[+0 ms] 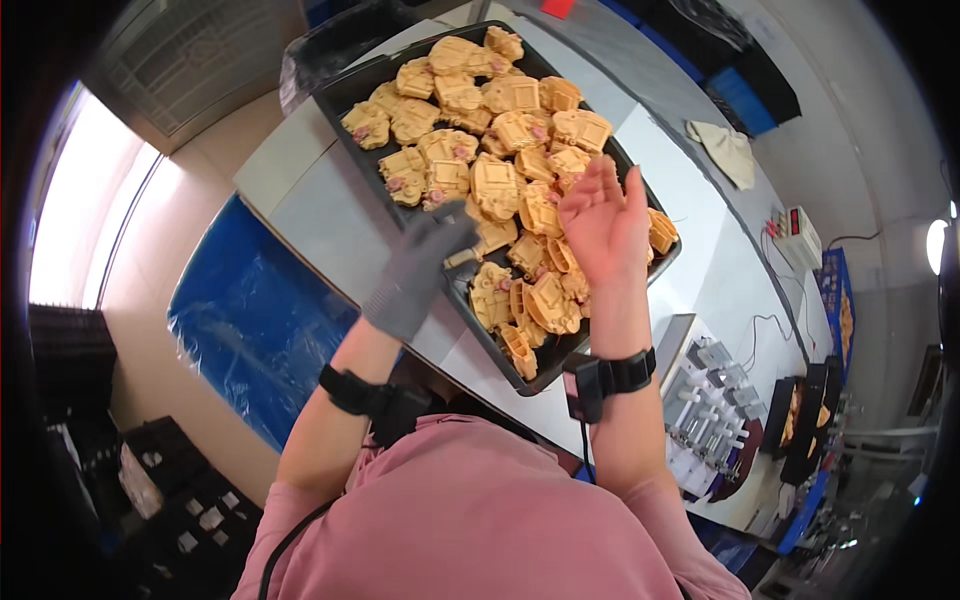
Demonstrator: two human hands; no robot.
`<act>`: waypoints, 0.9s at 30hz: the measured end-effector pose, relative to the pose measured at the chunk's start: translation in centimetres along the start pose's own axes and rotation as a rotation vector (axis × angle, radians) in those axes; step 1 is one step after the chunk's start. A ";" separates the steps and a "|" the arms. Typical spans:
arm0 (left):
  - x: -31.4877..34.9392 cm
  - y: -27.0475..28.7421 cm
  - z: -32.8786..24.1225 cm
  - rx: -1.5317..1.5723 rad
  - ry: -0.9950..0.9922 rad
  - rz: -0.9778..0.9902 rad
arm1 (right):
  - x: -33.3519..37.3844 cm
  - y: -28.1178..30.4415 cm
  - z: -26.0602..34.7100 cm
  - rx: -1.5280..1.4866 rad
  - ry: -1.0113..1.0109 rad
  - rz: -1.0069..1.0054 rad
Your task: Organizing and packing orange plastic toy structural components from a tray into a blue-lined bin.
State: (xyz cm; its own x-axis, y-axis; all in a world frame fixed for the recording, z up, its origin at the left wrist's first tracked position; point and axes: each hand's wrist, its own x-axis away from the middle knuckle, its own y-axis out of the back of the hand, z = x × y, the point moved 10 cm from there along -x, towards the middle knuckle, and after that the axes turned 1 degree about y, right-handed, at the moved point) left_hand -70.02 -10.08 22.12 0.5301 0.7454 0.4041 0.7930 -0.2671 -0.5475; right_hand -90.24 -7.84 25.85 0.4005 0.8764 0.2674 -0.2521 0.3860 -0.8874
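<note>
A black tray (352, 82) on the table bears many yellow-orange molded plastic parts (495, 186), shaped like small toy vehicle bodies, some with pinkish spots. My left hand (425, 262), in a grey glove, is over the tray's left edge with its fingers curled. A small pale yellow piece (462, 258) shows by its fingertips; the glove hides much of the grip. Above the right side of the tray, my bare right hand (604, 222) is open, palm showing, thumb apart from the fingers. Nothing is seen in it.
Left of the table stands a blue bin (250, 310) lined with clear plastic. A metal fixture (712, 400) with clamps sits on the right. Farther back are a white cloth (724, 152) and a small device (798, 238) with wires. Black bands with boxes wrap both forearms.
</note>
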 end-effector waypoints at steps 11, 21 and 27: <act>6.3 -12.6 7.5 -0.473 0.291 0.577 | -0.2 1.2 8.3 0.291 0.534 -0.247; 6.9 -12.0 9.7 -0.139 0.669 0.586 | -1.2 1.0 5.1 -0.372 0.197 -0.073; 7.7 -12.2 10.2 -0.084 0.723 0.599 | -0.7 0.3 7.4 -0.197 0.380 -0.009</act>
State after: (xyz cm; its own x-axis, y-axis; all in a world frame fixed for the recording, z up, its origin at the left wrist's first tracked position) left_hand -78.69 5.13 24.37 0.8921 -0.0827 0.4442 0.3319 -0.5472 -0.7684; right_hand -97.09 -6.19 28.20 0.7070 0.6910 0.1506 -0.0888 0.2980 -0.9504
